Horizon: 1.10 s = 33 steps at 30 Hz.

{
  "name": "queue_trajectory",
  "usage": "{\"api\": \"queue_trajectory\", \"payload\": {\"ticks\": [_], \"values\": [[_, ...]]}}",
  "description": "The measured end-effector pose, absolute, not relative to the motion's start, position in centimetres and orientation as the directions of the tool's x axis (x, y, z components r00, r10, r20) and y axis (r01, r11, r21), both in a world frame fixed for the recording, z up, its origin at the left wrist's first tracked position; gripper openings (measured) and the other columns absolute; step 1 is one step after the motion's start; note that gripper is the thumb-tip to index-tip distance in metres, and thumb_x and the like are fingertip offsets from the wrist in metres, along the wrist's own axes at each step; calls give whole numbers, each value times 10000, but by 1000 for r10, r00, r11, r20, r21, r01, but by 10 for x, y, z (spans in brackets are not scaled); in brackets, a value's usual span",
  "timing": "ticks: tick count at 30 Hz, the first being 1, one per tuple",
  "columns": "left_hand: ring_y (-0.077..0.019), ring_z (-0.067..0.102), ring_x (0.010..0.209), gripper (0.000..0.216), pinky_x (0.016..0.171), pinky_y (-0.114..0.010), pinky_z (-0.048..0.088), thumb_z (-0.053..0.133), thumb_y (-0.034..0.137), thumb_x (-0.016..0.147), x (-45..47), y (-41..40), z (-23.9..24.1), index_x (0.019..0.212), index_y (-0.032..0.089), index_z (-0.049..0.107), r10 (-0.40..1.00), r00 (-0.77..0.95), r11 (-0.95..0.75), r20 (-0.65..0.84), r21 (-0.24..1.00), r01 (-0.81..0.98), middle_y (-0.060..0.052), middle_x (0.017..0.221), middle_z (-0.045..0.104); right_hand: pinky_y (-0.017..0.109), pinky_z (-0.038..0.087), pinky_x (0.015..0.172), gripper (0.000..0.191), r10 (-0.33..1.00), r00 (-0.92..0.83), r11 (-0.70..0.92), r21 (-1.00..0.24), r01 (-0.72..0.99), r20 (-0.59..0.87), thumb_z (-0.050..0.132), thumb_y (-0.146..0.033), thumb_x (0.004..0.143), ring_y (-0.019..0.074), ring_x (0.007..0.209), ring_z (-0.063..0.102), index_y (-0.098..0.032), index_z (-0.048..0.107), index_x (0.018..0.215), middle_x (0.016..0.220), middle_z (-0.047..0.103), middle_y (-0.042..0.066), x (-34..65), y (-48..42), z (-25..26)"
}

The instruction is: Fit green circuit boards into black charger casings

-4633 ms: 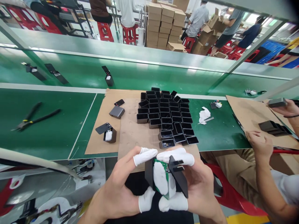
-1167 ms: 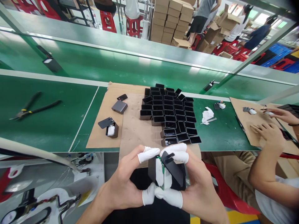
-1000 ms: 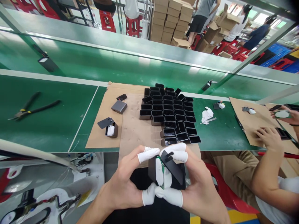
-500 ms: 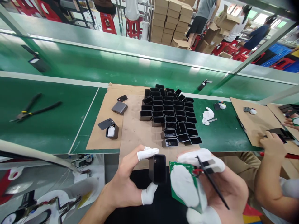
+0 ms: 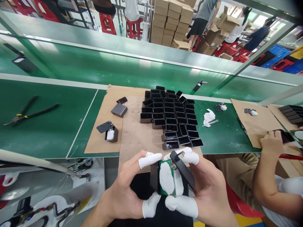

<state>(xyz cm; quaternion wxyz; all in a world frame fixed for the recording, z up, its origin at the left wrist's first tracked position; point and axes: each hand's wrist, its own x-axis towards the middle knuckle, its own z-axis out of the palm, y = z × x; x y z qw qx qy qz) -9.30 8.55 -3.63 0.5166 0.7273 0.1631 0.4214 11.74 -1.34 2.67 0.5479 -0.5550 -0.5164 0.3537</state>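
Observation:
My left hand (image 5: 127,192), with white finger cots, grips a dark rectangular shell (image 5: 154,177) near my lap. My right hand (image 5: 203,192) pinches a green circuit board (image 5: 164,165) carrying a white pad, with a black flat cover plate (image 5: 182,168) attached by wires. The board sits at the shell's open mouth, partly inside it. Both hands touch each other around the parts.
Several empty dark shells (image 5: 170,115) stand packed on a cardboard sheet (image 5: 132,132) ahead. An open unit with a white pad (image 5: 109,134) and a closed grey unit (image 5: 119,110) lie left. Pliers (image 5: 26,112) rest far left. A co-worker's hand (image 5: 272,143) works at right.
Half a second ago my hands were apart, board and plate held clear of the shell. Now they have come back together with the board at the shell's opening.

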Motion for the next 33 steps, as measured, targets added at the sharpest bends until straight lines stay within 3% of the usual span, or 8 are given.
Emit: {"api": "queue_trajectory", "payload": {"ticks": [7, 15, 18, 21, 25, 27, 30, 33], "values": [[-298, 799, 1036, 984, 877, -374, 697, 986, 215, 730, -93, 87, -38, 1642, 299, 625, 646, 598, -437, 474, 872, -218, -125, 1244, 776, 339, 618, 762, 586, 979, 147, 104, -969, 225, 139, 1094, -365, 797, 218, 894, 717, -400, 787, 1295, 1033, 762, -26, 115, -13, 29], [-251, 777, 1008, 892, 879, -351, 689, 958, 175, 766, -88, 92, -30, 1596, 245, 636, 616, 602, -429, 508, 858, -284, -103, 1206, 760, 349, 631, 902, 576, 982, 107, 111, -932, 346, 157, 1049, -289, 836, 231, 1039, 703, -373, 760, 1327, 1159, 724, -4, 114, -10, 33], [-256, 775, 1018, 902, 885, -350, 694, 974, 178, 737, -89, 91, -32, 1577, 262, 657, 630, 603, -401, 489, 870, -286, -94, 1198, 762, 340, 635, 946, 596, 985, 88, 102, -912, 398, 148, 1076, -370, 819, 250, 1148, 711, -385, 752, 1319, 1262, 721, 10, 114, -8, 34], [-294, 794, 1112, 949, 973, -390, 703, 966, 162, 733, -92, 82, -45, 1611, 314, 637, 691, 573, -335, 440, 898, -285, -113, 1287, 779, 432, 637, 1105, 840, 989, 84, 87, -928, 363, 126, 1112, -579, 711, 337, 1321, 711, -412, 730, 1440, 1464, 703, 48, 118, -11, 26], [-346, 804, 1246, 760, 1093, -462, 683, 908, 264, 881, -97, 65, -67, 1591, 345, 652, 804, 541, -40, 247, 930, -366, -148, 1459, 755, 592, 528, 1301, 953, 987, 126, 75, -976, 205, 102, 1069, -661, 737, 433, 1517, 628, -403, 679, 1566, 1628, 651, 98, 121, -20, -2], [-388, 825, 1197, 626, 954, -468, 725, 898, 438, 924, -97, 59, -70, 1511, 349, 699, 817, 568, 218, 100, 858, -465, -157, 1416, 775, 633, 520, 1308, 902, 982, 135, 117, -989, 87, 128, 1061, -610, 779, 442, 1516, 632, -389, 681, 1567, 1599, 678, 114, 118, -23, -16], [-398, 862, 1004, 660, 673, -403, 694, 880, 617, 895, -96, 56, -58, 1474, 363, 692, 749, 652, 539, -116, 678, -499, -138, 1213, 824, 652, 482, 1342, 920, 977, 125, 169, -985, 26, 171, 1065, -514, 809, 430, 1550, 609, -412, 637, 1617, 1627, 665, 109, 110, -24, -32], [-407, 854, 1008, 752, 702, -428, 687, 873, 666, 855, -95, 57, -40, 1499, 335, 671, 692, 669, 664, -272, 603, -441, -117, 1117, 833, 620, 452, 1368, 916, 975, 127, 169, -978, 126, 185, 1050, -343, 832, 394, 1588, 579, -443, 619, 1634, 1655, 645, 87, 103, -22, -37]]}}
